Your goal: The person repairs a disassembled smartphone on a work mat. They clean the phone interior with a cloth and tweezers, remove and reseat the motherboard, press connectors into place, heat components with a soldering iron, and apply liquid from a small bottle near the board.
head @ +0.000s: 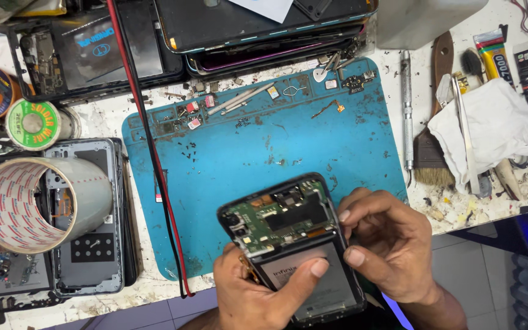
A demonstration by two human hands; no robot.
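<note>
opened phone [288, 244] gripped by left hand [258, 293], right hand [386, 244] | blue mat [276, 140] | tape roll [32, 201] left

1 head camera looks steeply down, close over the blue mat [264, 146] at the bench's near edge.

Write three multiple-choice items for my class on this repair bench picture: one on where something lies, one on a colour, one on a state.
1. Where is the big roll of clear tape?
A. left of the mat
B. on the white cloth
C. in the right hand

2. What colour is the work mat?
A. red
B. blue
C. yellow

3. In what state is the phone held by the hands?
A. back cover off, board exposed
B. fully closed
C. wrapped in cloth

Answers: 1 A, the roll sits on opened phones at the left; 2 B, the mat is blue; 3 A, the green board shows while the left hand and right hand grip it.
</note>
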